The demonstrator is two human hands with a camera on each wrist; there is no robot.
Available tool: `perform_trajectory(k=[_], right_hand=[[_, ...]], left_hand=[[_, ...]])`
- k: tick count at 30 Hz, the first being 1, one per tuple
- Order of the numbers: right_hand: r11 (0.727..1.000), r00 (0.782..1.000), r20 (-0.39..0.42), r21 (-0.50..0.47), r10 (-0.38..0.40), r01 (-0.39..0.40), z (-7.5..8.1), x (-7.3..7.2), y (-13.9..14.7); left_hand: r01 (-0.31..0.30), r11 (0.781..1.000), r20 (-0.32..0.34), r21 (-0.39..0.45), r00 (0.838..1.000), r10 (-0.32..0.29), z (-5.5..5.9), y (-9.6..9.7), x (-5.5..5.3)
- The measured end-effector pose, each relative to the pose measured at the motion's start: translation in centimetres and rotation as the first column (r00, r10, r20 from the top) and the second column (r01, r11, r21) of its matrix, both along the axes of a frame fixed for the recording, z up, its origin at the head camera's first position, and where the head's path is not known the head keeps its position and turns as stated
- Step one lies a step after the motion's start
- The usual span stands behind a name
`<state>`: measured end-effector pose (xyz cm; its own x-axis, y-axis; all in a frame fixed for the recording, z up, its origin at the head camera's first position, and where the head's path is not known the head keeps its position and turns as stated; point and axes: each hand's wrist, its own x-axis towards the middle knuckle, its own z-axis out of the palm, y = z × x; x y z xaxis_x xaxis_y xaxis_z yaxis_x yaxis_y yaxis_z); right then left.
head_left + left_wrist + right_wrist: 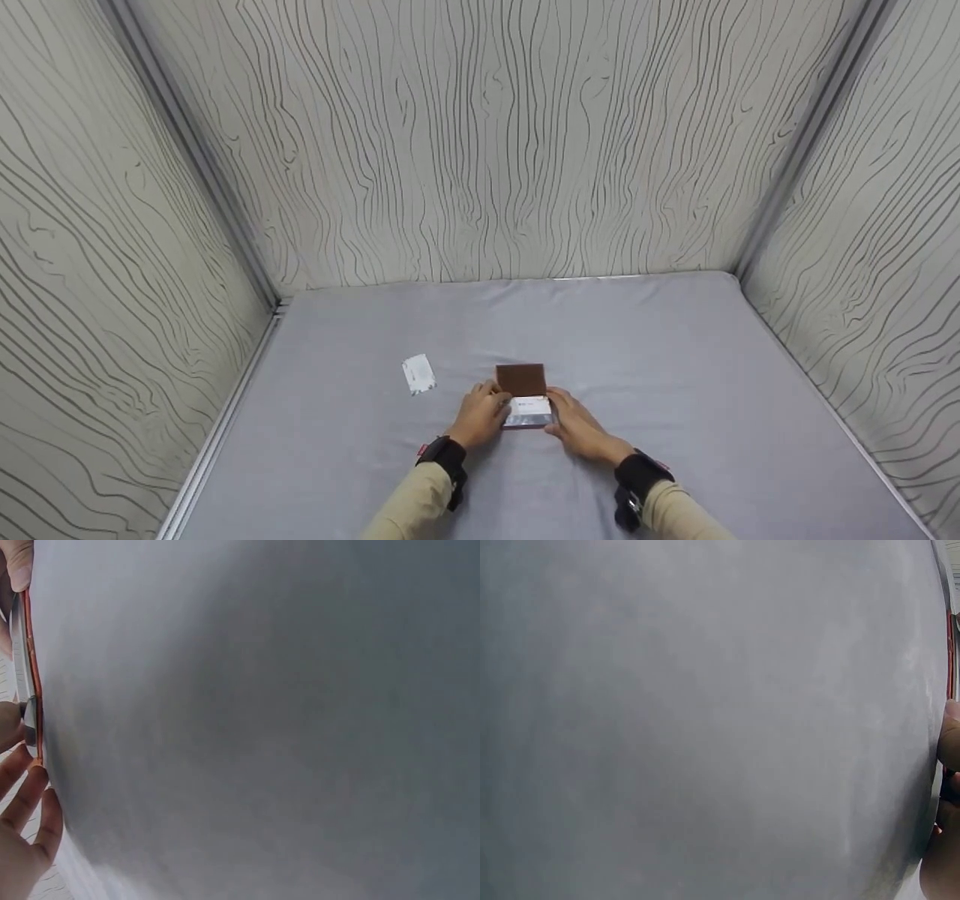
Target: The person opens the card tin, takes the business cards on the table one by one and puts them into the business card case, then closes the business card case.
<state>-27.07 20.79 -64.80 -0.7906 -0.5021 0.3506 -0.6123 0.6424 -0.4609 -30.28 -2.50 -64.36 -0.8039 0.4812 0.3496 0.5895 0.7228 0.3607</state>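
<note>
A brown card holder [521, 380] lies unfolded on the grey cloth, its bare brown flap on the far side. On the near side a white card [531, 406] shows, with a greyish clear strip along its lower part. My left hand [480, 414] holds the holder's left side, thumb over the card side and fingers around the edge. At the opposite side my right hand [577, 426] grips the right edge between thumb and fingers. The left wrist view catches the reddish-brown edge of the holder [34, 667] side-on, with fingers of both hands on it.
Another white card [418, 374] with small corner markings lies on the cloth left of the holder. The grey cloth covers the table [637, 337]. Wood-patterned panels [487, 150] stand behind and on both sides.
</note>
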Motion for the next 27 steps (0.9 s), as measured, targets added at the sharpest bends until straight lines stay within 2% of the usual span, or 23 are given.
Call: perform_trajectory(k=[4,7,9,11,14,18,22,27], right_hand=[[1.0,1.0,0.029,0.012,-0.011,0.011,0.0,-0.1,0.0],[1.0,0.999,0.043,0.004,-0.012,0.012,0.1,0.0,0.0],[1.0,0.998,0.058,0.002,-0.014,0.014,0.2,0.0,-0.1],[1.0,0.997,0.073,-0.002,-0.016,0.016,0.2,0.0,-0.1],[1.0,0.996,0.082,-0.001,-0.016,0.017,0.2,0.0,-0.1],[1.0,0.998,0.064,-0.005,-0.006,0.006,0.1,0.0,-0.2],[1.0,0.997,0.074,0.003,-0.005,0.005,0.1,0.0,-0.1],[1.0,0.996,0.089,0.016,-0.017,0.016,0.1,-0.1,-0.1]], left_hand=[[-0.001,0.999,0.007,0.04,1.0,0.001,-0.1,0.0,-0.1],[-0.007,0.995,-0.024,0.102,1.0,0.01,-0.4,-0.1,-0.2],[-0.038,0.989,-0.071,0.143,0.996,0.049,-0.6,-0.4,-0.3],[-0.097,0.98,-0.13,0.176,0.984,0.121,-0.8,-0.7,-0.6],[-0.218,0.952,-0.187,0.215,0.948,0.259,-0.8,-1.5,-1.1],[-0.362,0.903,-0.19,0.231,0.894,0.407,-0.8,-3.0,-1.9],[-0.478,0.855,-0.157,0.199,0.846,0.51,-0.9,-4.5,-2.4],[-0.577,0.801,-0.105,0.159,0.797,0.595,-1.1,-5.9,-2.5]])
